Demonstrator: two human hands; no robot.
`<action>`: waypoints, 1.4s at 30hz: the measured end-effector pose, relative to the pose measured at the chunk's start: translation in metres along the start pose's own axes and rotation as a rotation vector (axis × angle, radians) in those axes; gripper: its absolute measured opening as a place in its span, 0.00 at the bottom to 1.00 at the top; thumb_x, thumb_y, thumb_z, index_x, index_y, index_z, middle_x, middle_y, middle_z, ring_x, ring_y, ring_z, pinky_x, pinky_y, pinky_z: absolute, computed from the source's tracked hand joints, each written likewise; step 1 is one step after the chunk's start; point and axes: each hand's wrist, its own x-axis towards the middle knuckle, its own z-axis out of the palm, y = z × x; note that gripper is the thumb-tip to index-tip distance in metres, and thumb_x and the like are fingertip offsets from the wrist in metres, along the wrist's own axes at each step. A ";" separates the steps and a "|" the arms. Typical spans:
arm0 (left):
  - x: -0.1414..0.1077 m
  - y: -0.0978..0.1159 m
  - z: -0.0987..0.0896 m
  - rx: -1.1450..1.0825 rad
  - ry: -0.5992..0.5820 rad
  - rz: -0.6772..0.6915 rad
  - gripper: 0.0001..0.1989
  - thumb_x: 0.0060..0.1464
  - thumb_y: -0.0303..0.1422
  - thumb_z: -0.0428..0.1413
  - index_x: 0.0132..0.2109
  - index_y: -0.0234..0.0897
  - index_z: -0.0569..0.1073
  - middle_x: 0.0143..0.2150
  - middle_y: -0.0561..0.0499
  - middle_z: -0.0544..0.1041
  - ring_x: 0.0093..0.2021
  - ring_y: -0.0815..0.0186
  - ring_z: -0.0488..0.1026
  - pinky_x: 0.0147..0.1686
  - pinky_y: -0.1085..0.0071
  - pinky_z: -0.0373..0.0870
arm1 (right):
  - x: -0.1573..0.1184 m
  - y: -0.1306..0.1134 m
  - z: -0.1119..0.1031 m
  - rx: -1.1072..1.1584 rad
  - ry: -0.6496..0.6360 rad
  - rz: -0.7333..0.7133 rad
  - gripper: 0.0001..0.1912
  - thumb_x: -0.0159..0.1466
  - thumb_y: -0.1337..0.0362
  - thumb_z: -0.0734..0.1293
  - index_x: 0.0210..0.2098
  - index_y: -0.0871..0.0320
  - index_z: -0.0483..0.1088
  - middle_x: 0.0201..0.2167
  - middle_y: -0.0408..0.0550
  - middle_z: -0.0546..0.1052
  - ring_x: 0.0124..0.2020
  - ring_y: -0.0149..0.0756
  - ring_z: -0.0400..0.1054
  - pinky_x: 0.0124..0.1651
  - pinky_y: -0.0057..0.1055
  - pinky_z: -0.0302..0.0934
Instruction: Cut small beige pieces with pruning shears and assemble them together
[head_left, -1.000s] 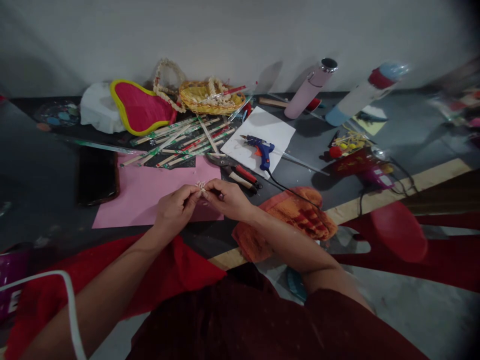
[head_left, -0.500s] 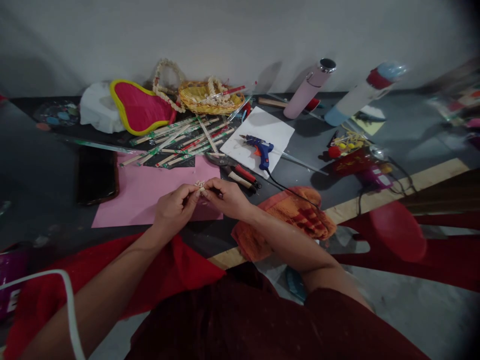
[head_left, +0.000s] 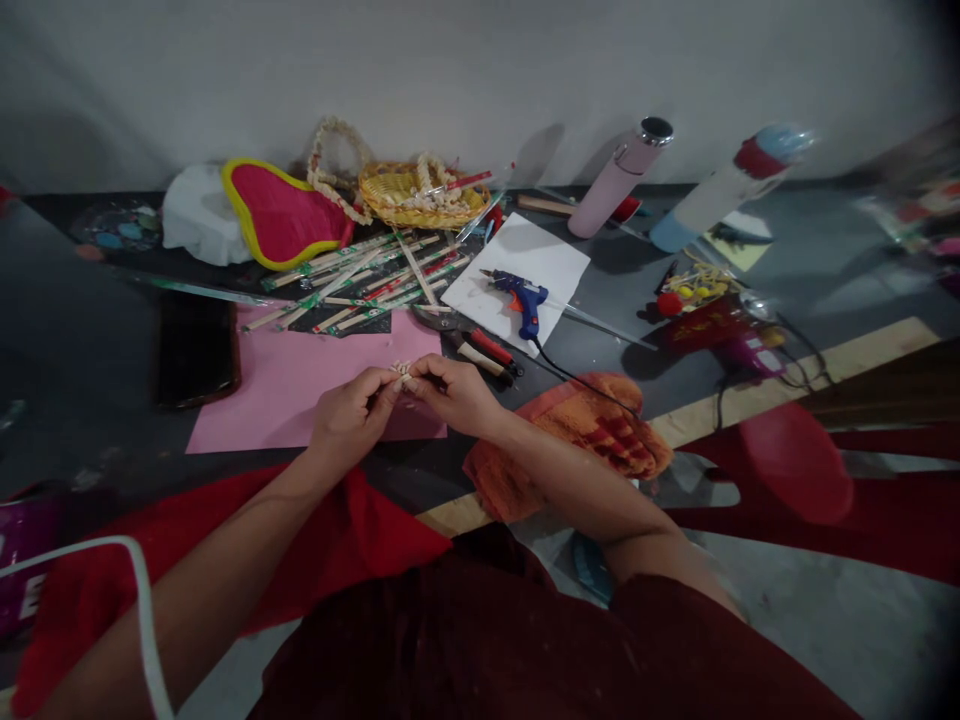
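Between my fingertips is a small cream-coloured piece [head_left: 403, 372] made of short pale bits set side by side; its kind is too small to make out. My left hand [head_left: 351, 412] pinches it from the left, and my right hand [head_left: 457, 395] pinches it from the right. Both hands are over the front part of a pink sheet [head_left: 277, 390]. Beyond them lie several wrapped chopsticks [head_left: 360, 285]. Pliers [head_left: 491, 350] with red and pale handles rest just past my right hand. A blue glue gun [head_left: 526, 300] lies on white paper [head_left: 517, 245].
A black phone [head_left: 196, 350] lies at the left of the sheet. At the back are a yellow basket [head_left: 390, 205], a pink-and-yellow shape [head_left: 289, 215], a pink flask [head_left: 615, 185] and a blue-white bottle [head_left: 690, 210]. An orange towel [head_left: 570, 430] lies beside my right forearm.
Both hands keep their pinch on the small cream-coloured piece, which seems slightly turned. Otherwise the view has shifted only a little.
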 end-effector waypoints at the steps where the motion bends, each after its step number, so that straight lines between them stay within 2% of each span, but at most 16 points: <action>1: 0.000 0.000 0.000 0.001 -0.002 0.001 0.14 0.60 0.41 0.48 0.43 0.40 0.74 0.40 0.52 0.80 0.37 0.67 0.77 0.34 0.75 0.67 | 0.000 0.000 0.000 0.004 -0.003 0.003 0.09 0.64 0.61 0.62 0.33 0.59 0.68 0.28 0.42 0.72 0.28 0.26 0.63 0.32 0.23 0.58; 14: 0.001 0.003 -0.001 0.070 0.022 -0.007 0.14 0.58 0.40 0.49 0.43 0.40 0.75 0.37 0.52 0.80 0.32 0.69 0.76 0.32 0.75 0.66 | 0.000 0.001 -0.001 0.045 -0.008 0.013 0.08 0.64 0.61 0.62 0.35 0.60 0.69 0.30 0.43 0.74 0.29 0.26 0.66 0.34 0.24 0.59; 24: 0.001 0.001 0.000 0.080 0.005 -0.025 0.14 0.59 0.41 0.48 0.43 0.41 0.74 0.40 0.52 0.80 0.36 0.67 0.77 0.35 0.75 0.67 | 0.000 0.002 -0.001 0.040 -0.022 0.041 0.09 0.63 0.61 0.62 0.36 0.60 0.70 0.30 0.44 0.74 0.30 0.27 0.66 0.34 0.24 0.59; 29: 0.001 0.003 0.000 0.090 -0.009 -0.058 0.14 0.59 0.41 0.48 0.44 0.41 0.74 0.40 0.53 0.80 0.36 0.66 0.77 0.35 0.74 0.67 | 0.001 0.001 -0.003 0.064 -0.027 0.015 0.08 0.63 0.62 0.62 0.35 0.60 0.70 0.31 0.44 0.74 0.31 0.27 0.66 0.36 0.24 0.60; 42: 0.001 0.003 0.001 0.034 -0.018 -0.062 0.14 0.59 0.41 0.48 0.44 0.41 0.74 0.40 0.52 0.80 0.37 0.66 0.77 0.36 0.73 0.67 | 0.000 0.003 -0.001 0.091 -0.035 0.066 0.08 0.63 0.61 0.62 0.36 0.60 0.69 0.31 0.44 0.75 0.31 0.27 0.67 0.36 0.25 0.61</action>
